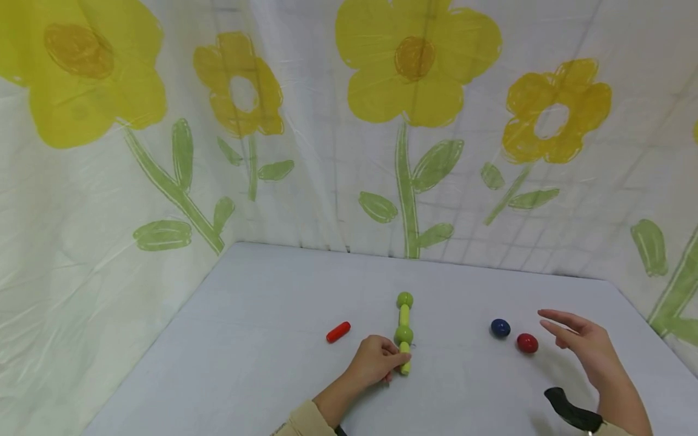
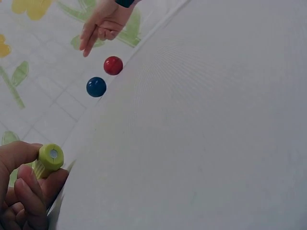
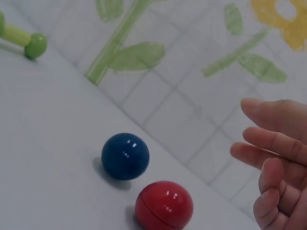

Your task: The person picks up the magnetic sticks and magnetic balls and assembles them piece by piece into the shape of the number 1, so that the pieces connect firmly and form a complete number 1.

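My left hand (image 1: 373,362) pinches end rod (image 1: 405,367) of green ball-and-rod chain (image 1: 404,315); right hand (image 1: 588,346) empty, loosely extended. Guessing light, stiff, slick, might pop apart; I'd grip straight part.

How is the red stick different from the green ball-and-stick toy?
The red stick is one plain piece; the green toy is balls and sticks in a row. The red stick looks shorter than the green toy. The red stick lies untouched, but the left hand pinches the green toy. Both are brightly coloured.
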